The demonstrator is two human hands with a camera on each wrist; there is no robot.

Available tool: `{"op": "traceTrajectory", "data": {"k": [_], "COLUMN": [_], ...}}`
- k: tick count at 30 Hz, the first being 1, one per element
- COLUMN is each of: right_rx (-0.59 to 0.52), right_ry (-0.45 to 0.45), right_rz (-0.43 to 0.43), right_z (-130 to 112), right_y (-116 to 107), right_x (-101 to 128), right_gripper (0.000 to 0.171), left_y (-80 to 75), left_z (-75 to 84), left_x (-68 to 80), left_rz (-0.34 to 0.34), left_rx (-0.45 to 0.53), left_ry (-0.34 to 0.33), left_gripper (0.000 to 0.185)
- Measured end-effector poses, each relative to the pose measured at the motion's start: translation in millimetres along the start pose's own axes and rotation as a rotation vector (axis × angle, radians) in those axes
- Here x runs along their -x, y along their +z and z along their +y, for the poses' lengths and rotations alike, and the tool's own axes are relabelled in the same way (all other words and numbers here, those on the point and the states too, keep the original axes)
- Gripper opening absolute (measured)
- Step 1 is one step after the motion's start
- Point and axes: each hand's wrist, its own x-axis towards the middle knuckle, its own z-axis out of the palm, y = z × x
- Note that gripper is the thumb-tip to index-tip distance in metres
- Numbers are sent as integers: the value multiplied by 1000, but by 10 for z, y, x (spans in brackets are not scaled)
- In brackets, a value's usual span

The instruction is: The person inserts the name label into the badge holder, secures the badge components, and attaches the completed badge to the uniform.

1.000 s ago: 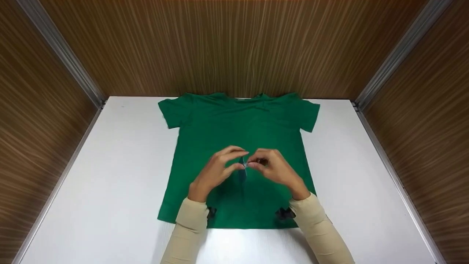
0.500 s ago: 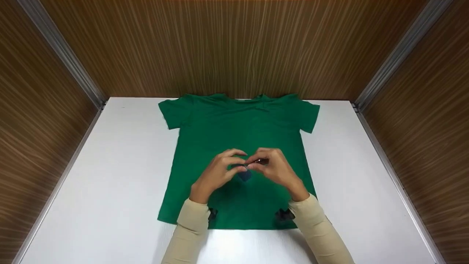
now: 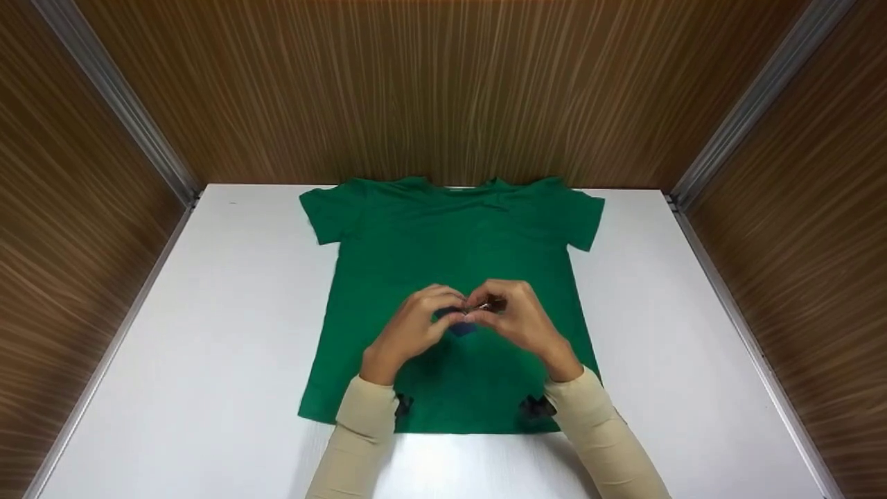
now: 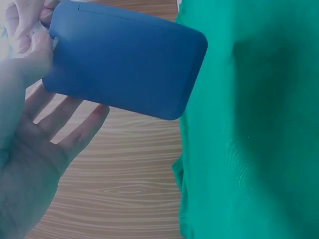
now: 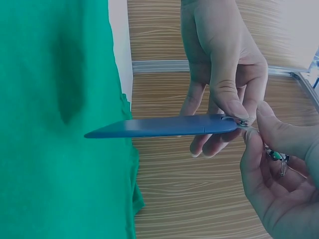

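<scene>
Above the green T-shirt (image 3: pixel 450 242), my two hands meet fingertip to fingertip. My left hand (image 3: pixel 414 322) pinches one end of a flat blue card holder (image 4: pixel 127 59) with rounded corners, thumb on one face and fingers behind. In the right wrist view the blue card holder (image 5: pixel 164 127) shows nearly edge-on, pointing towards the shirt. Thumb and forefinger of my right hand (image 3: pixel 518 317) pinch a thin pale strap at that same end. A small metal clip with a green bit (image 5: pixel 277 156) hangs inside the right hand's curled fingers, partly hidden.
The T-shirt lies spread flat on a white table (image 3: pixel 229 312), its collar at the far edge. Wood-grain panels (image 3: pixel 429 90) enclose the back and both sides, with metal rails (image 3: pixel 118 104) at the corners. A dark wrist mount (image 3: pixel 537 407) sits at each sleeve cuff.
The card holder has turned from edge-on to showing its blue face below the fingers in the head view. My left hand has shifted slightly right, bringing the fingertips together.
</scene>
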Motion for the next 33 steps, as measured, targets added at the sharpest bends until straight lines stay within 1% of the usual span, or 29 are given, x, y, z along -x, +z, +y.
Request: {"op": "traceTrajectory", "data": {"k": [6,11,15,20,24,28,33], "right_rx": [17,43,49,48,57,65,65], "right_ry": [-4,-37,-69,-68,-55,-87,-133], "right_rz": [-2,-3,0,-14,-20,-21,-17], "right_z": [15,38,60,81,75,69,81], "right_y": [5,8,1,-31,-62,-64,-41], "right_x": [-3,-5,-11,-12,0,12,11], "right_gripper": [6,5,3,10,16,15,12], "left_y": [2,11,12,15,14,10,7], "left_z": [2,2,2,-9,-14,-8,-5], "left_x": [-6,0,3,7,17,25,19], "left_rz": [-1,3,19,30,40,35,28], "left_rx": [4,21,32,41,39,20,39], "left_ry": [7,5,19,38,31,21,23], "left_gripper": [15,13,13,14,14,14,14]}}
